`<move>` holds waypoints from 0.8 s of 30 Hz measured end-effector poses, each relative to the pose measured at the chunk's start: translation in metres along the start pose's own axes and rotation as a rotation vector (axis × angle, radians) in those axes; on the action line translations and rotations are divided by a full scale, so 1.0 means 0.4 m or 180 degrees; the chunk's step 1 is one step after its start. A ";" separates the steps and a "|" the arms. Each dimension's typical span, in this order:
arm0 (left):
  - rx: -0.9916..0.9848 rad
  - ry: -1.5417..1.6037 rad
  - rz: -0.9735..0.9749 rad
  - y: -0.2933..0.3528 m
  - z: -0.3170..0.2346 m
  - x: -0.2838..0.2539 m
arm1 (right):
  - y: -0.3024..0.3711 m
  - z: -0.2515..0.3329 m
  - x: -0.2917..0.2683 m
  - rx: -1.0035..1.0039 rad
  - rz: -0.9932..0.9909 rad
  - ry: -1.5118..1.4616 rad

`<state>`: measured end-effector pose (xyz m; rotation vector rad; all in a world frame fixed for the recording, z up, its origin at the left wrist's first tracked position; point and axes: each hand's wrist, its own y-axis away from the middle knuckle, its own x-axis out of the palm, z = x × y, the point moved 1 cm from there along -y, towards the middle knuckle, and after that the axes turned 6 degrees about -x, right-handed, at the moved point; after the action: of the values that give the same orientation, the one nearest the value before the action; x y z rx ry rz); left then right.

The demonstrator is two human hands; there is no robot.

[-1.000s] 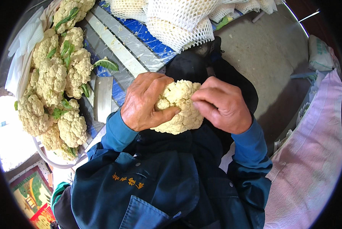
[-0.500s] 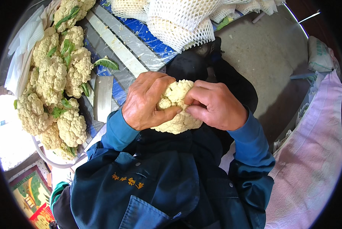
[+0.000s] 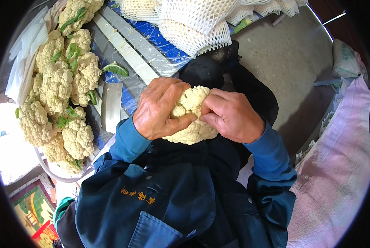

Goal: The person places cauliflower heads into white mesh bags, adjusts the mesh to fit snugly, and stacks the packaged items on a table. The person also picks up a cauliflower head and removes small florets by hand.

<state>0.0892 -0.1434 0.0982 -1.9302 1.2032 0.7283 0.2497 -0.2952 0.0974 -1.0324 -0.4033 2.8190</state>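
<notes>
A pale cream cauliflower head (image 3: 192,133) rests above my lap between both hands. My left hand (image 3: 159,108) grips its left side, the thumb lying across the florets. On the other side my right hand (image 3: 233,114) has thumb and forefinger pinched together at the cauliflower's surface; whether anything small sits in that pinch is hidden. The underside of the head cannot be seen. On the table to my left lies a broad metal blade (image 3: 111,106), close to my left sleeve.
Several cauliflowers (image 3: 57,89) with green leaf scraps are heaped at the left of the table (image 3: 127,49). White foam-net-wrapped heads (image 3: 195,35) stand at the far edge. A pinkish woven sheet (image 3: 333,173) spreads at the right, and a sack (image 3: 346,60) stands beyond it.
Almost nothing differs. My right hand's finger and thumb have shifted very slightly at the cauliflower's surface; my left hand keeps its grip.
</notes>
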 end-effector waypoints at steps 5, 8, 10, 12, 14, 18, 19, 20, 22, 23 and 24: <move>-0.0063 -0.0047 0.0135 0.009 0.010 -0.002 | 0.020 0.010 -0.004 -0.0237 -0.0328 0.0033; -0.0050 -0.0072 0.0138 0.012 0.006 -0.007 | 0.045 -0.007 -0.039 0.0059 -0.0663 -0.0077; -0.0057 -0.0058 0.0138 0.012 0.006 -0.007 | 0.064 -0.031 -0.062 0.0206 -0.0993 0.0284; -0.0042 -0.0036 0.0134 0.011 0.008 -0.006 | 0.074 -0.043 -0.068 0.0326 -0.1262 0.0492; -0.0007 -0.0006 0.0126 0.012 0.010 -0.004 | 0.067 -0.029 -0.063 0.0295 -0.1321 0.0332; -0.0052 -0.0020 0.0137 0.012 0.007 -0.005 | 0.053 -0.001 -0.038 0.0172 -0.0988 -0.0124; -0.0061 -0.0020 0.0131 0.013 0.006 -0.005 | 0.048 0.001 -0.028 0.0115 -0.0875 -0.0240; -0.0071 -0.0019 0.0126 0.013 0.005 -0.005 | 0.039 0.007 -0.021 0.0058 -0.0788 -0.0299; -0.0071 -0.0011 0.0114 0.013 0.005 -0.003 | 0.027 0.012 -0.015 -0.0006 -0.0459 -0.0289; -0.0070 -0.0007 0.0108 0.012 0.005 -0.002 | 0.021 0.013 -0.012 -0.0037 -0.0294 -0.0284; -0.0067 -0.0008 0.0099 0.012 0.004 -0.002 | 0.018 0.011 -0.004 -0.0063 -0.0216 -0.0231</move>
<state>0.0843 -0.1430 0.0963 -1.9311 1.2309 0.7621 0.2481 -0.3033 0.0995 -0.9043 -0.4654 2.8038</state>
